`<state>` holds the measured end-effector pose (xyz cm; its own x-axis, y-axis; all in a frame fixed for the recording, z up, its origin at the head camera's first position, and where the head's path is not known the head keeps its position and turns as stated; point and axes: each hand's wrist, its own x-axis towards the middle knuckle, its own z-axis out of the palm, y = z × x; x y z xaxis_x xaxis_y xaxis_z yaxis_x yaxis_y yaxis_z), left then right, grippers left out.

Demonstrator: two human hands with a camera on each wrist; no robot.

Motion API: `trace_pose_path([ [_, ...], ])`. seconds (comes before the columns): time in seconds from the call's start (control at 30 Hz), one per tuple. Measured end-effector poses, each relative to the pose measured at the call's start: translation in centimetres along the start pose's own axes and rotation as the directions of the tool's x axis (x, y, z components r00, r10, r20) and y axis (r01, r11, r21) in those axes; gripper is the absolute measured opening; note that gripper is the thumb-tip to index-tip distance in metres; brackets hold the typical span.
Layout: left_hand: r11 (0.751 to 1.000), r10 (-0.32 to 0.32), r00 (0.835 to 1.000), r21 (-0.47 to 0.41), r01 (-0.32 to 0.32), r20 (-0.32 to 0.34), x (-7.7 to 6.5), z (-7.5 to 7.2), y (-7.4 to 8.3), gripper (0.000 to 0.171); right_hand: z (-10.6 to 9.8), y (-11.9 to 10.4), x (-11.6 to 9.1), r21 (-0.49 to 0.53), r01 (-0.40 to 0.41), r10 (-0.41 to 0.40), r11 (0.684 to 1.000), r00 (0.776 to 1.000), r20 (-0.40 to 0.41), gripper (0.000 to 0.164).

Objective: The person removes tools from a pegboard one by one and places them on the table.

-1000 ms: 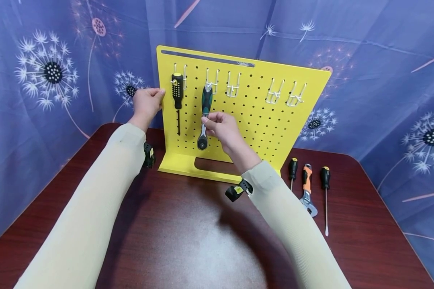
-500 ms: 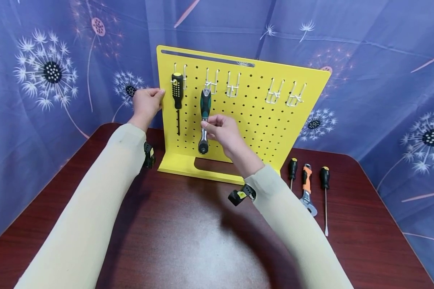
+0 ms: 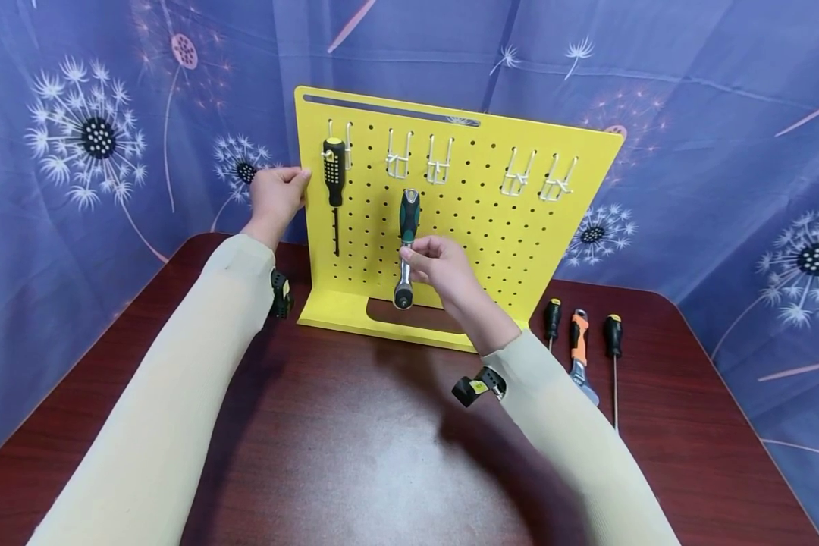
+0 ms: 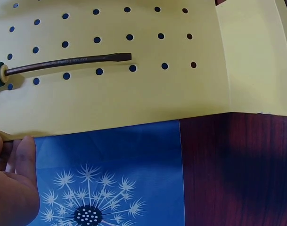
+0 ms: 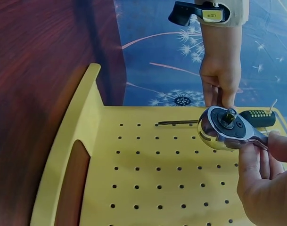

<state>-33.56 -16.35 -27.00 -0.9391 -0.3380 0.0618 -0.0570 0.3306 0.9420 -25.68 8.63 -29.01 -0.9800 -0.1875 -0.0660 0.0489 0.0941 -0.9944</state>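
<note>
My right hand (image 3: 445, 274) pinches a ratchet wrench (image 3: 407, 244) by its metal shank, with the dark green-and-black handle up and the round head down. The wrench is in front of the yellow pegboard (image 3: 478, 220), below the white wire hooks (image 3: 397, 164). In the right wrist view the ratchet head (image 5: 223, 125) shows its square drive. My left hand (image 3: 277, 199) pinches the board's left edge between thumb and fingers. Close to it, a black-handled screwdriver (image 3: 335, 173) hangs tip down from the leftmost hook. Its flat blade (image 4: 86, 60) shows in the left wrist view.
Right of the board on the dark red table (image 3: 355, 425) lie a short screwdriver (image 3: 553, 318), an orange-handled adjustable wrench (image 3: 579, 341) and a longer screwdriver (image 3: 613, 337). My right sleeve partly covers them. More wire hooks (image 3: 516, 180) stand along the board's upper right. A blue curtain (image 3: 177, 136) surrounds the table.
My right hand has brought the ratchet wrench down from the second hook, off the wire, and then to the right. My left hand has stayed at the board's edge.
</note>
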Motion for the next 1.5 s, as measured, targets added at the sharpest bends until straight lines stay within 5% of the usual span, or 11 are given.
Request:
trace_pose_path([
  [0.47, 1.0, 0.009, 1.0, 0.009, -0.009, 0.003, 0.0, 0.1, 0.1, 0.036, -2.5, 2.9, -2.2, 0.09, -0.014, 0.011, 0.996, 0.999, 0.032, 0.011],
  [0.9, 1.0, 0.024, 1.0, -0.001, -0.024, -0.009, 0.1, 0.2, 0.0, 0.034, -6.7, 5.9, -4.8, 0.176, -0.105, 0.107, 0.979, 0.994, 0.0, 0.03],
  [1.5, 0.999, 0.026, 0.999, -0.021, -0.027, -0.018, -0.1, 0.0, -0.2, 0.034, -12.1, 8.1, -8.3, 0.141, -0.203, 0.206, 0.969, 0.978, -0.009, 0.032],
])
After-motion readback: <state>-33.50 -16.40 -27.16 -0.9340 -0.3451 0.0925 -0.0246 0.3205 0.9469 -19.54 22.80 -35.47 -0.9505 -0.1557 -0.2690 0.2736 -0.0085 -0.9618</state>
